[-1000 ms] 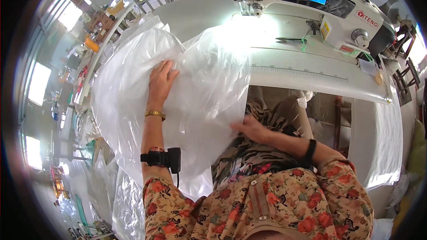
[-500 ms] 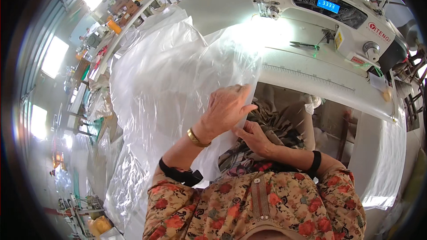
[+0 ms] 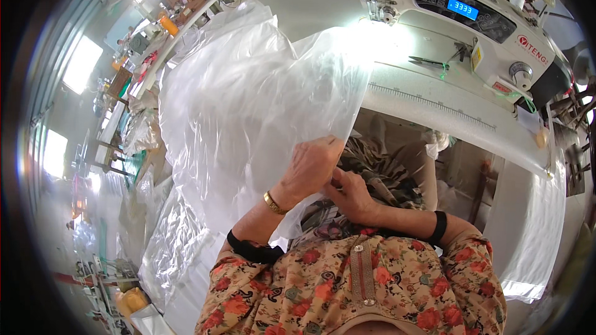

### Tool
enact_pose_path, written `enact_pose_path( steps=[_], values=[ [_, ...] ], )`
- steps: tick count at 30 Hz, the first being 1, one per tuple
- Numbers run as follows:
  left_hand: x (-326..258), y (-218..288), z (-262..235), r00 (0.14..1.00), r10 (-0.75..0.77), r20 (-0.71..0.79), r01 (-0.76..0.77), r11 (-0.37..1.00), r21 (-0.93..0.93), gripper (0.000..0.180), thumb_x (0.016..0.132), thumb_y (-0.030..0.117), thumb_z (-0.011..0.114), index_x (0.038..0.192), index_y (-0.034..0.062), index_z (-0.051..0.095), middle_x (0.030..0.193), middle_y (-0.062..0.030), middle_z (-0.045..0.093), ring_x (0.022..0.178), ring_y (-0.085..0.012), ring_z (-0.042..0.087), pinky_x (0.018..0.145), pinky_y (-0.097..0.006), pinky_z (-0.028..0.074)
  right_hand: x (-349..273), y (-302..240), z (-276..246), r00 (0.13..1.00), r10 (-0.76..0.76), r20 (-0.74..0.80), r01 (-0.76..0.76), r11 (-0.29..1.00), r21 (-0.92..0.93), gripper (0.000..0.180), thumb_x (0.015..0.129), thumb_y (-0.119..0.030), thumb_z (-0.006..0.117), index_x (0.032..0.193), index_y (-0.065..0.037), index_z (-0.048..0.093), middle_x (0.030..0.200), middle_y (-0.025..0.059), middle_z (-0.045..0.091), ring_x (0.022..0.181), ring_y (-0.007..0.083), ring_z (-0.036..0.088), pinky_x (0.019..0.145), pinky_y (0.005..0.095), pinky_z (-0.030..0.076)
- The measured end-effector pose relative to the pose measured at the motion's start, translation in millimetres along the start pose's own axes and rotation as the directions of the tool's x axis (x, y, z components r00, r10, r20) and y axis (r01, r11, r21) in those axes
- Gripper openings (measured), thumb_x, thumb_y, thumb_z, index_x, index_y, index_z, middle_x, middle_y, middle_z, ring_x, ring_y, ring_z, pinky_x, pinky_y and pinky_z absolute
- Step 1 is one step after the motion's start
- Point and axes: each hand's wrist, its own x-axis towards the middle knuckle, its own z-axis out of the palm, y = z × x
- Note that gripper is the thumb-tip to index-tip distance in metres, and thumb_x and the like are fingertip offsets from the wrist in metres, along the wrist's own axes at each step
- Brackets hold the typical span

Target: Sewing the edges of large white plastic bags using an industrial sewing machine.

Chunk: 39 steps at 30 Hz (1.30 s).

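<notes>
A large sheet of clear plastic film (image 3: 248,105) spreads over the left of the table and hangs down toward my lap. My left hand (image 3: 308,166) is closed on the film's near right edge, fingers bent and pointing away from me. Just below and to its right, my right hand (image 3: 352,198) has its fingers curled and pressed together by the same edge. What its fingertips hold is hidden. The film's far right part runs up under the bright lamp of a white sewing machine (image 3: 459,12).
Small scissors (image 3: 428,62) with green thread lie on the machine table, beyond a ruler strip (image 3: 434,107) along its near edge. White film (image 3: 528,223) hangs at the right. A cluttered bench (image 3: 186,25) stands at far left.
My left hand has come nearer to me and its spread thumb and fingers have closed on the film edge. My right hand has shifted slightly, its fingers more curled. The view has tilted a little.
</notes>
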Motion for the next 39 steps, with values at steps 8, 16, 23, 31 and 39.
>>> enact_pose_path(
  steps=[8, 16, 23, 31, 39],
  values=[
    [-13.3, -10.0, -2.3, 0.99, -0.142, 0.024, 0.144, 0.964, -0.226, 0.016, 0.092, 0.015, 0.061, 0.087, 0.0006, 0.06, 0.081, -0.0138, 0.06, 0.071, -0.0364, 0.059, 0.063, -0.041, 0.046, 31.7, -10.0, -19.7, 0.818, -0.53, 0.223, 0.574, 0.774, -0.267, 0.005, 0.085, -0.011, 0.062, 0.088, -0.008, 0.059, 0.082, 0.0092, 0.064, 0.079, 0.0301, 0.064, 0.069, 0.0416, 0.051],
    [-26.2, -7.9, 3.6, 0.971, -0.177, -0.161, 0.14, 0.966, -0.217, 0.009, 0.086, 0.006, 0.06, 0.093, 0.0012, 0.064, 0.083, -0.0142, 0.064, 0.073, -0.0366, 0.062, 0.065, -0.041, 0.049, 140.9, 9.9, -141.6, 0.925, -0.318, 0.207, 0.351, 0.504, -0.789, 0.028, 0.08, 0.002, 0.058, 0.105, -0.009, 0.066, 0.122, 0.0063, 0.06, 0.081, 0.0283, 0.068, 0.071, 0.0394, 0.057],
    [-32.8, 16.3, -6.9, 0.979, -0.201, 0.011, 0.202, 0.975, -0.092, 0.024, 0.084, 0.0, 0.056, 0.107, 0.0003, 0.048, 0.087, -0.0171, 0.061, 0.072, -0.0397, 0.063, 0.06, -0.046, 0.049, 199.0, 30.9, -165.9, 0.897, -0.266, 0.352, 0.433, 0.384, -0.815, 0.025, 0.082, -0.003, 0.059, 0.105, -0.012, 0.064, 0.12, 0.0004, 0.061, 0.091, 0.0222, 0.069, 0.074, 0.0382, 0.056],
    [-40.1, 21.3, -25.8, 0.995, -0.096, 0.023, 0.098, 0.99, -0.105, 0.036, 0.083, -0.003, 0.054, 0.118, -0.0035, 0.046, 0.096, -0.0187, 0.054, 0.064, -0.0373, 0.063, 0.058, -0.045, 0.052, 214.8, 36.3, -178.1, 0.885, -0.204, 0.418, 0.465, 0.402, -0.789, 0.009, 0.091, -0.013, 0.054, 0.097, -0.011, 0.049, 0.098, 0.0066, 0.061, 0.082, 0.0293, 0.066, 0.067, 0.0418, 0.051],
    [-45.7, 6.2, 0.3, 0.985, -0.139, -0.103, 0.13, 0.987, -0.089, 0.05, 0.084, -0.001, 0.059, 0.133, -0.0063, 0.049, 0.101, -0.0128, 0.053, 0.072, -0.0295, 0.061, 0.061, -0.04, 0.05, 224.2, 39.7, -173.3, 0.88, -0.253, 0.402, 0.471, 0.366, -0.802, 0.013, 0.092, -0.017, 0.057, 0.103, -0.012, 0.055, 0.095, 0.0068, 0.061, 0.08, 0.0287, 0.067, 0.065, 0.0412, 0.052]
  ],
)
